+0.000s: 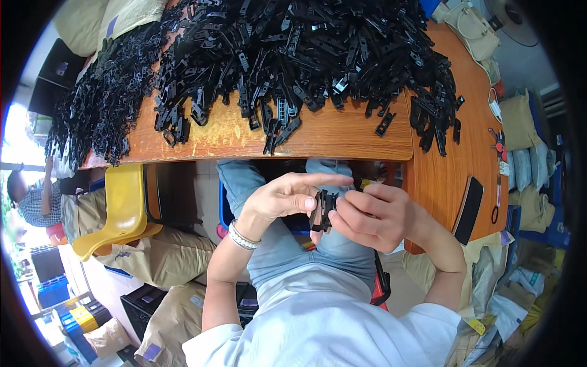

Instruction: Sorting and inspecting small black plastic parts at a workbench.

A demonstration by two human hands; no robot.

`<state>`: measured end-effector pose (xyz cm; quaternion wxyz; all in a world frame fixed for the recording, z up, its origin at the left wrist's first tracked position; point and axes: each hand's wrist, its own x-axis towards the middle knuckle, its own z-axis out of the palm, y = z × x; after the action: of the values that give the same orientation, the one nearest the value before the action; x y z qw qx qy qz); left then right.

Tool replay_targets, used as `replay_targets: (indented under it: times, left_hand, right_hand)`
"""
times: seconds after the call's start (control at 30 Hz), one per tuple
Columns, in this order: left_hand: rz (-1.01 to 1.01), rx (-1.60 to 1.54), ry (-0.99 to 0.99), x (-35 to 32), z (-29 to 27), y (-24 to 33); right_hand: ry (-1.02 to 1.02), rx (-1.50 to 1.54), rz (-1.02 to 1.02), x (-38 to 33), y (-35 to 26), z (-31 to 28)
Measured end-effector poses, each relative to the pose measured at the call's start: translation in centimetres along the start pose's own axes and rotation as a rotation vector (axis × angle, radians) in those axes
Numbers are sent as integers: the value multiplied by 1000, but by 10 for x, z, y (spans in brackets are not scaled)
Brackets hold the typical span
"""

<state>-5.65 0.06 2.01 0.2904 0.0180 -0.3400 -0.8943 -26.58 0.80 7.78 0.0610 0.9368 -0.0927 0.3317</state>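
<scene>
Black plastic clip (pixel 323 211), small, light and stiff by my reading, sits over my lap below the table (pixel 342 137), left hand (pixel 282 199) and right hand (pixel 374 215) pinching its opposite edges.

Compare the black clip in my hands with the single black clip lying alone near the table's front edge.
The held clip is off the table, pinched between the left hand and right hand above the lap; the lone clip rests untouched on the wooden table. The held clip stands about upright in the picture, while the lone clip lies slanted. The hands partly cover the held clip; the lone clip shows in full. Both are small black plastic pieces, like the big pile.
</scene>
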Motion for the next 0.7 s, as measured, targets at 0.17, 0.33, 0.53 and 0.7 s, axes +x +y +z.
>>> replay_targets:
  times: [0.17,0.33,0.53,0.7]
  left_hand:
    - [5,-8,21,-2,1,-4]
    - [11,6,176,-5,0,-9]
    - [106,216,205,-4,-6,-11]
    - [-1,127,263,-5,3,-4]
  right_hand:
    - [52,-123,-7,-3,-3,3]
    - [-2,-61,27,-4,-2,7]
    - [20,-16,66,-7,-3,10]
    - [47,-63,35,-5,-3,9]
